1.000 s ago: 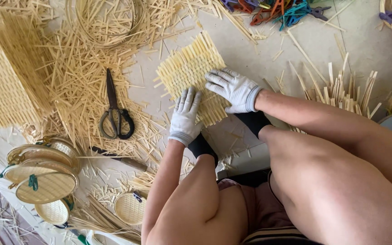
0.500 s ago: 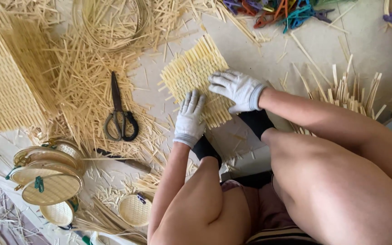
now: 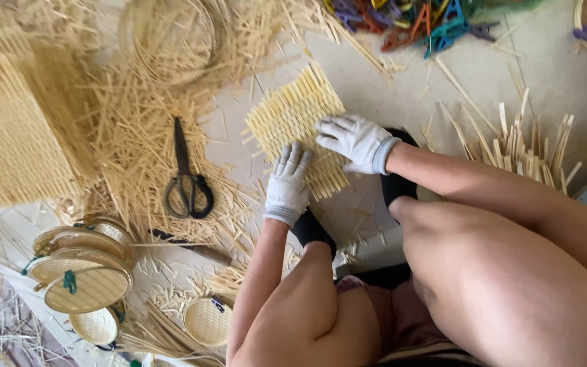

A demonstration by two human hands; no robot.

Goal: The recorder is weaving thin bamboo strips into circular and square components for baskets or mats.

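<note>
Pressing down on the woven bamboo mat, I have both gloved hands flat on its near end: my left hand lies with fingers spread on the lower edge, my right hand just beside it, fingers pointing left across the weave. Neither hand closes around anything; both are open, palms down. The mat lies on the pale floor, in front of my knees. Compared with a second ago, little has changed: the hands have kept their places on the mat, and only the view has drifted slightly, so I judge the weaving is being held or tightened rather than moved on. Black scissors lie untouched to the left among loose bamboo splints. My fingertips are hard to read against the strips, so I cannot tell whether they pinch a single splint. A larger mat is blurred and cut off at the left edge; small round baskets sit lower left.
</note>
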